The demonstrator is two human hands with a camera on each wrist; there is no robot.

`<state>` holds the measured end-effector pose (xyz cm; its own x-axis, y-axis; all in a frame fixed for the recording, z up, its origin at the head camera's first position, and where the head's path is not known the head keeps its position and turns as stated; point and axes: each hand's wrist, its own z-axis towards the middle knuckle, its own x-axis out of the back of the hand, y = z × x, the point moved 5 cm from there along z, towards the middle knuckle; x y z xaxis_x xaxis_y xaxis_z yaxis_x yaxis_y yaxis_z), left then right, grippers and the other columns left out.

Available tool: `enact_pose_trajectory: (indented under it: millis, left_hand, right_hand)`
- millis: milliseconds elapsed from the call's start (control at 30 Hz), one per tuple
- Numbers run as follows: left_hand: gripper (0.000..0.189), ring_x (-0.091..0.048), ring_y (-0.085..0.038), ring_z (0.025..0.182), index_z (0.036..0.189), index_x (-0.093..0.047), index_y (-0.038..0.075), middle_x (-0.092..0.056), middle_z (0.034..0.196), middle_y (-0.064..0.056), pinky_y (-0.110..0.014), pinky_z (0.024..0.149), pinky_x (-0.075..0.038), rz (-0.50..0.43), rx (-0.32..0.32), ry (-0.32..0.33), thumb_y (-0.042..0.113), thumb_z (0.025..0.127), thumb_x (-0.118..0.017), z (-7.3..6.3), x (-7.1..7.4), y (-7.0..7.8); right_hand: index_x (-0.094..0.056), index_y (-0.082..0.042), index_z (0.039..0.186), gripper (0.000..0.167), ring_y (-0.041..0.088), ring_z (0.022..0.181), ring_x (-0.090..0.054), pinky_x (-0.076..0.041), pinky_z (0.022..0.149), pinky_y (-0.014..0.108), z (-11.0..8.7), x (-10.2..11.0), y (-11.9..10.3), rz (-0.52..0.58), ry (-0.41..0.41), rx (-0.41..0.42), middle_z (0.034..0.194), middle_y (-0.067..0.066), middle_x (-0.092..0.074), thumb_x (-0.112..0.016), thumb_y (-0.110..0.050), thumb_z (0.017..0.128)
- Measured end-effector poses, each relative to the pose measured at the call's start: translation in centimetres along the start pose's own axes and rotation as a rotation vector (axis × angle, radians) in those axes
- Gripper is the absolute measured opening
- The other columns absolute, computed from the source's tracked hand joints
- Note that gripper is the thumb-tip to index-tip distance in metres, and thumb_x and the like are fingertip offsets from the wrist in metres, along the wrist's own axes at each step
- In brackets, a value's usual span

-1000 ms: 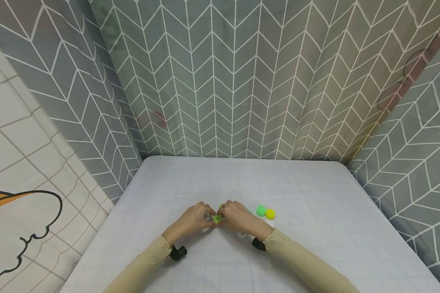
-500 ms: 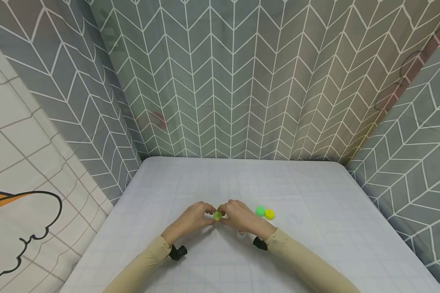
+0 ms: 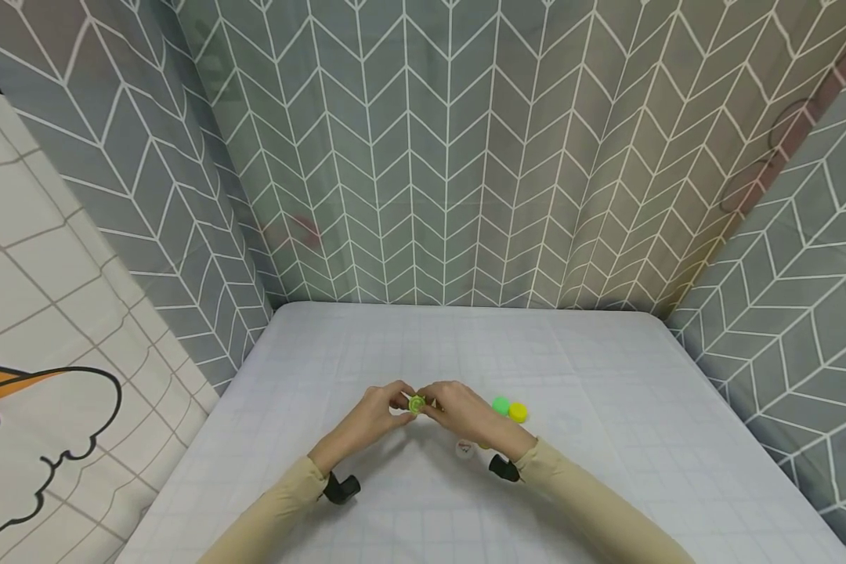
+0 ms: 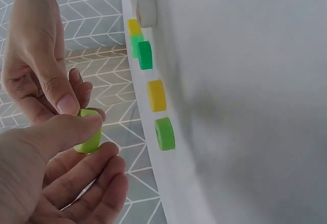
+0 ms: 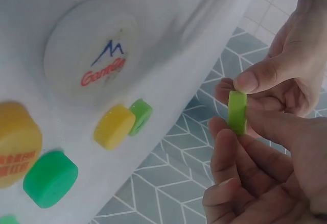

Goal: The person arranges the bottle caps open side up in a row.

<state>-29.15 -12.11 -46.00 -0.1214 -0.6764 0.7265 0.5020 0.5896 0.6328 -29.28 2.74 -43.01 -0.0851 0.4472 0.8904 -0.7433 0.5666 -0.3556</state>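
Note:
A light green bottle cap (image 3: pixel 416 404) is held up between the two hands, over the middle of the white table. My left hand (image 3: pixel 377 411) pinches it from the left, thumb on its near side. From the other side, my right hand (image 3: pixel 457 407) grips the same cap between thumb and fingers. In the right wrist view the cap (image 5: pixel 237 113) stands on edge, with fingertips of both hands on it. The left wrist view shows the left thumb crossing the cap (image 4: pixel 89 141) and covering part of it.
Several loose caps lie on the table (image 3: pixel 571 486) around the right forearm: a green cap (image 3: pixel 500 405), a yellow cap (image 3: pixel 518 412) and a white cap (image 3: pixel 464 449) with printing. An orange-yellow cap (image 5: pixel 18 142) and a dark green cap (image 5: pixel 50 179) appear in the right wrist view.
Both hands have moved slightly up in the head view, carrying the light green cap with them. The white cap beside the right wrist is more exposed now.

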Motion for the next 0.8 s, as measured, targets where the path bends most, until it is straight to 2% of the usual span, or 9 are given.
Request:
enact_pose_trajectory:
  millis: [200, 333, 600, 800]
  left_hand:
    - [0.033, -0.069, -0.017, 0.086, 0.113, -0.061, 0.012, -0.074, 0.09, -0.001, -0.042, 0.078, -0.055, -0.044, -0.022, 0.075, 0.015, 0.084, -0.075, 0.1, 0.4, 0.3]
    - [0.036, -0.069, -0.018, 0.086, 0.116, -0.061, 0.011, -0.073, 0.089, 0.001, -0.043, 0.079, -0.055, -0.077, -0.018, 0.103, 0.014, 0.083, -0.075, 0.1, 0.5, 0.3]
    - [0.016, -0.067, -0.006, 0.086, 0.102, -0.068, 0.02, -0.072, 0.094, 0.009, -0.026, 0.079, -0.054, -0.161, 0.067, 0.042, 0.027, 0.087, -0.072, 0.1, 0.4, -0.5]
    - [0.03, -0.065, -0.008, 0.089, 0.107, -0.072, 0.019, -0.072, 0.098, 0.007, -0.028, 0.079, -0.053, -0.152, 0.124, -0.03, 0.043, 0.09, -0.065, 0.1, 0.1, -1.2]
  right_hand:
    - [-0.068, -0.005, 0.115, 0.025, 0.008, 0.076, -0.062, -0.049, 0.065, 0.017, -0.2, 0.5, -0.1, 0.054, 0.028, -0.005, 0.094, 0.002, -0.07, -0.066, -0.014, 0.091]
    - [-0.067, -0.004, 0.113, 0.024, 0.01, 0.077, -0.062, -0.049, 0.065, 0.017, -0.3, 0.6, -0.1, 0.09, 0.047, -0.005, 0.097, 0.004, -0.07, -0.067, -0.013, 0.091]
    - [-0.069, -0.009, 0.106, 0.017, 0.011, 0.08, -0.063, -0.051, 0.069, 0.02, -0.7, 0.7, 0.0, 0.055, 0.082, 0.024, 0.098, 0.001, -0.07, -0.069, -0.012, 0.089]
    - [-0.072, -0.012, 0.106, 0.019, 0.015, 0.084, -0.066, -0.053, 0.072, 0.021, -0.8, 0.5, 0.2, -0.001, 0.09, 0.052, 0.099, -0.001, -0.07, -0.071, -0.01, 0.087]
